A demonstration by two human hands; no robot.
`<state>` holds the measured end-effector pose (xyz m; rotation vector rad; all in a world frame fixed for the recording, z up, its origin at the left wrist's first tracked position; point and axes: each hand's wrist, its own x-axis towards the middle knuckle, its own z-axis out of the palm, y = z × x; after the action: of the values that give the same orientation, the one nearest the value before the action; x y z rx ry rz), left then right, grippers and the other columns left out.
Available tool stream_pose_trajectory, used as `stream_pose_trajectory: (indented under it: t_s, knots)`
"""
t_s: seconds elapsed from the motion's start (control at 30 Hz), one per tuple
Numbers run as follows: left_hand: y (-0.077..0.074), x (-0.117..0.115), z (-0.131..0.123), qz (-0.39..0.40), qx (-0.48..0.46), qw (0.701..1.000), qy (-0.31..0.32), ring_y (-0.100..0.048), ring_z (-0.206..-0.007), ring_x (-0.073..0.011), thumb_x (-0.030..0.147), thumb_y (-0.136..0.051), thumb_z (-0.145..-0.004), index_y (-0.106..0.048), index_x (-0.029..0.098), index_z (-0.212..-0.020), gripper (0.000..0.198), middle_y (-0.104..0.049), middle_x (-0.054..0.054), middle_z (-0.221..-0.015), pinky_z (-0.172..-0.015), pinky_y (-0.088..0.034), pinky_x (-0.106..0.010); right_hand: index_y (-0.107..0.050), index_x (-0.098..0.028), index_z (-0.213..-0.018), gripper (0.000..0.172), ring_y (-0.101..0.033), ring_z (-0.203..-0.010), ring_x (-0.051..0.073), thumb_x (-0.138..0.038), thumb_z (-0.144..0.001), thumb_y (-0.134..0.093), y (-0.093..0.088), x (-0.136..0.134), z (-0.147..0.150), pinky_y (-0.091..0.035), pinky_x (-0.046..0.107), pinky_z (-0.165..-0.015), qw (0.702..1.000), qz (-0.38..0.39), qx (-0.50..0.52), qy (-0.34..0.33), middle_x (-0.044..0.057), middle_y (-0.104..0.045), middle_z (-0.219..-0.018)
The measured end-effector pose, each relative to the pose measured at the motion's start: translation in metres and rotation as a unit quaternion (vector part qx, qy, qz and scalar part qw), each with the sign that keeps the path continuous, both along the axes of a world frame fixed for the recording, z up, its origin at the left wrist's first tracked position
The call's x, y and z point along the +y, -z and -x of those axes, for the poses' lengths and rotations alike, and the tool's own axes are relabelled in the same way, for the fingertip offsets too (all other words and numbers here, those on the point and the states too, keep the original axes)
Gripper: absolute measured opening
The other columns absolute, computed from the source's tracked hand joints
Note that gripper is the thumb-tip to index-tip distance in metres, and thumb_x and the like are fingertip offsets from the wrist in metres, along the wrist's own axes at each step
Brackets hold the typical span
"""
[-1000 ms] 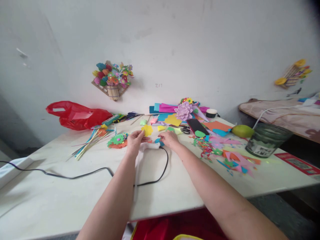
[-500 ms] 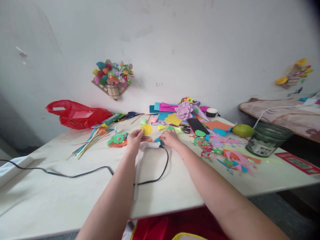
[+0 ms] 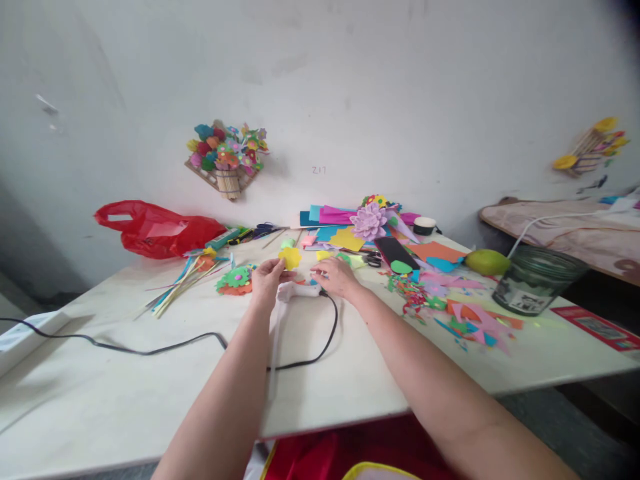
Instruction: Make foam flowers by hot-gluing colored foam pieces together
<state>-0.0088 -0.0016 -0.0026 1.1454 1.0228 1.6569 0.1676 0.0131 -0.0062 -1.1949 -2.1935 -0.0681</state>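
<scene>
Grip of left hand (image 3: 267, 279) closed on the edge of a scalloped yellow foam flower (image 3: 289, 258), above the table (image 3: 125, 400). Narrow gap across to right hand (image 3: 339, 277), curled; cannot tell if gripping anything. Front edge of table well apart from both. Closer in, smooth white glue gun (image 3: 300, 290), partly covered by left hand. Farther out, lilac layered-petal flower (image 3: 369, 221), glass jar (image 3: 540, 277).

You pinch a yellow flower cutout (image 3: 289, 257) in your left hand (image 3: 269, 280), with a green flower cutout (image 3: 228, 279) just to that hand's left. Your right hand (image 3: 337, 277) curls level with it, anything in its grasp too small to tell. A white glue gun (image 3: 303, 291) lies between your hands, slightly nearer you, and a phone (image 3: 393, 253) lies right of your right hand.
</scene>
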Motion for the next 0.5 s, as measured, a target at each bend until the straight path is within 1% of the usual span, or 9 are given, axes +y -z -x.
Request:
stream_pose_trajectory:
  t_s: [0.07,0.17,0.23,0.33,0.43,0.5]
  knots:
    - [0.0,0.0,0.001,-0.002,-0.004,1.0,0.003,-0.064,-0.054,-0.0152,0.036,-0.068,-0.061,-0.058,0.009,-0.08,0.035,-0.064,-0.002,-0.061,-0.053,-0.052,-0.025,-0.068,-0.02,-0.091,0.022,-0.056,-0.079,0.015,-0.028,-0.078,-0.052,-0.001,-0.002,0.001,-0.037,0.026,-0.075,1.0,0.004,0.008,-0.013,0.003,-0.067,-0.089]
    - [0.001,0.001,0.001,-0.001,-0.007,1.0,0.008,-0.064,-0.054,-0.0151,0.036,-0.068,-0.061,-0.058,0.009,-0.08,0.034,-0.064,-0.003,-0.062,-0.053,-0.052,-0.024,-0.068,-0.019,-0.092,0.023,-0.056,-0.076,0.013,-0.023,-0.08,-0.049,0.0,-0.003,0.002,-0.039,0.023,-0.07,0.999,0.023,0.02,-0.015,0.003,-0.066,-0.093]
    - [0.001,0.001,0.001,0.001,-0.005,1.0,0.009,-0.064,-0.054,-0.0153,0.036,-0.068,-0.061,-0.058,0.009,-0.08,0.034,-0.064,-0.003,-0.061,-0.052,-0.051,-0.024,-0.067,-0.019,-0.093,0.022,-0.056,-0.075,0.012,-0.024,-0.081,-0.049,0.0,-0.003,0.002,-0.039,0.023,-0.069,0.999,0.034,0.024,-0.014,0.003,-0.066,-0.093]
    - [0.001,0.0,0.001,0.006,-0.004,1.0,0.008,-0.064,-0.054,-0.0156,0.037,-0.068,-0.061,-0.058,0.01,-0.079,0.034,-0.064,-0.003,-0.062,-0.053,-0.052,-0.025,-0.067,-0.018,-0.093,0.024,-0.056,-0.074,0.012,-0.033,-0.079,-0.054,-0.001,-0.006,0.003,-0.039,0.022,-0.068,0.999,0.035,0.021,-0.035,0.004,-0.065,-0.09]
    - [0.0,-0.002,0.0,0.006,-0.002,1.0,0.012,-0.064,-0.054,-0.0152,0.038,-0.068,-0.06,-0.058,0.01,-0.079,0.036,-0.064,-0.003,-0.062,-0.054,-0.052,-0.025,-0.066,-0.017,-0.093,0.033,-0.055,-0.071,0.012,-0.045,-0.076,-0.056,-0.006,-0.01,0.004,-0.039,0.022,-0.066,0.997,0.026,0.013,-0.068,0.004,-0.064,-0.087]
    - [-0.001,-0.002,0.0,0.007,0.002,1.0,0.012,-0.063,-0.054,-0.015,0.038,-0.068,-0.06,-0.058,0.01,-0.079,0.036,-0.064,-0.003,-0.061,-0.053,-0.051,-0.024,-0.065,-0.017,-0.09,0.035,-0.054,-0.072,0.012,-0.047,-0.076,-0.056,-0.011,-0.014,0.006,-0.038,0.024,-0.067,0.996,0.013,0.003,-0.084,0.004,-0.063,-0.086]
